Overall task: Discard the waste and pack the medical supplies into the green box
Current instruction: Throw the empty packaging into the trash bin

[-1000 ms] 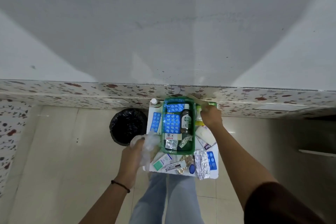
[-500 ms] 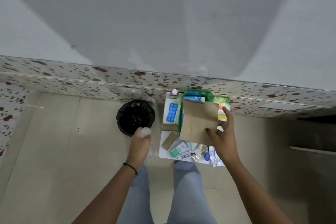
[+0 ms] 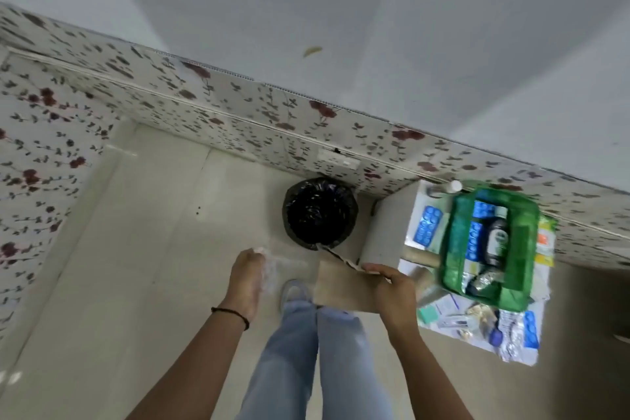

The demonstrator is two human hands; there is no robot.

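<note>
A: Left side first. What do you log?

B: Left hand [image 3: 247, 278], fingers curled round a crumpled clear plastic wrapper [image 3: 274, 268]. It is blurred, so no finer detail. It is held low over the floor, short of the black-lined bin [image 3: 320, 213] by the wall.

A: Centre?

B: Brown paper bag [image 3: 342, 290] – plain, flat and creased, broad face up. The right hand [image 3: 392, 293] pinches its right edge, thumb on top. What shows of the bag runs left to right above a shoe [image 3: 295, 290], and its upper corner points towards the bin's rim. The hand covers the far end, so I cannot tell the true long axis.

A: And the right?

B: Green box [image 3: 458, 239] on the small white table [image 3: 385, 225], open top up. Its long axis runs from the person towards the wall, leaning slightly. Inside are blue blister packs [image 3: 475, 239] and a dark bottle [image 3: 496, 242], lying lengthwise along that axis.

A: Outside the box?

B: More blue blister strips [image 3: 428, 225] just left of it, and a foil strip [image 3: 511, 341] and small packets at the near edge – too small to read.
</note>
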